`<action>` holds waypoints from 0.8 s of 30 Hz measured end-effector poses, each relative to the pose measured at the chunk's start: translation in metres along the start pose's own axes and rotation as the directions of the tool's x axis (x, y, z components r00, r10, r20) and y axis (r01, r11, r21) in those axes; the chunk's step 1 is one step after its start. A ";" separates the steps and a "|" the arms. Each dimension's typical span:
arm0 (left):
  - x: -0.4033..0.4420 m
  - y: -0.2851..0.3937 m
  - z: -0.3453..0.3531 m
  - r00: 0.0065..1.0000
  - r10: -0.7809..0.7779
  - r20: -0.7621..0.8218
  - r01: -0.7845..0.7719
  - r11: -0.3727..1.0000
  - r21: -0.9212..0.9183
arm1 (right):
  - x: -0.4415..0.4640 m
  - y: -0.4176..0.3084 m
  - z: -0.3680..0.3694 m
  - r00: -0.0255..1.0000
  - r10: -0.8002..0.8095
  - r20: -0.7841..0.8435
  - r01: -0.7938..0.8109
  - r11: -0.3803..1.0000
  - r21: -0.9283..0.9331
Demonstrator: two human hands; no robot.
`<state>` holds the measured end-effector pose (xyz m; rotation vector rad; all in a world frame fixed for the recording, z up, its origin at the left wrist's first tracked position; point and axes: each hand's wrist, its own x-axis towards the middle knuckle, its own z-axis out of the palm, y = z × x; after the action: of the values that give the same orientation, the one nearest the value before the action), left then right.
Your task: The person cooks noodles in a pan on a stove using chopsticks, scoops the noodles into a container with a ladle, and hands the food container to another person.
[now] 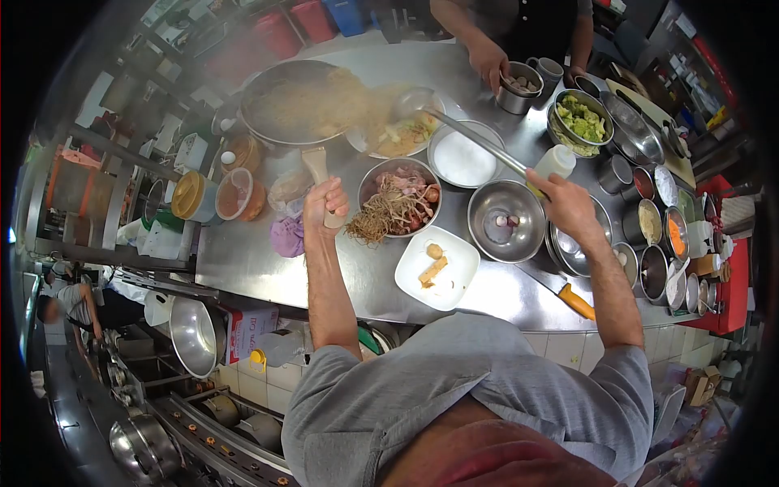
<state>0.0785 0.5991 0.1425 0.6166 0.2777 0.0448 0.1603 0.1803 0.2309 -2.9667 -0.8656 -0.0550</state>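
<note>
My left hand [326, 201] is closed round the wooden handle [315, 165] of a wide steaming wok [258, 130]. Pale noodles [312, 104] fill much of the wok and spread over its right rim toward a plate of noodles and vegetables [403, 140]. In my right hand [564, 201] is the long metal shaft of a ladle [487, 146]. Its bowl rests at the noodles above the plate; steam blurs whether it touches them. Just below the wok, a steel bowl of shallots and dry roots [398, 199] stands near my left hand.
A bowl of white granules [465, 154], a steel bowl with a few shallots [507, 221] and a white dish with yellowish pieces [437, 269] crowd the counter. An orange-handled knife [576, 302] lies near the front edge. Opposite, another person's hand [489, 65] holds a small pot [519, 88].
</note>
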 end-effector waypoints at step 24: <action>0.003 -0.021 0.001 0.999 -0.022 -0.046 0.031 0.983 0.183 | 0.048 -0.011 -0.021 0.990 -0.130 -0.058 0.114 0.967 -0.228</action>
<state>0.0812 0.5816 0.1304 0.7959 0.3352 0.0072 0.1946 0.2145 0.2550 -3.0874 -1.0999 -0.2817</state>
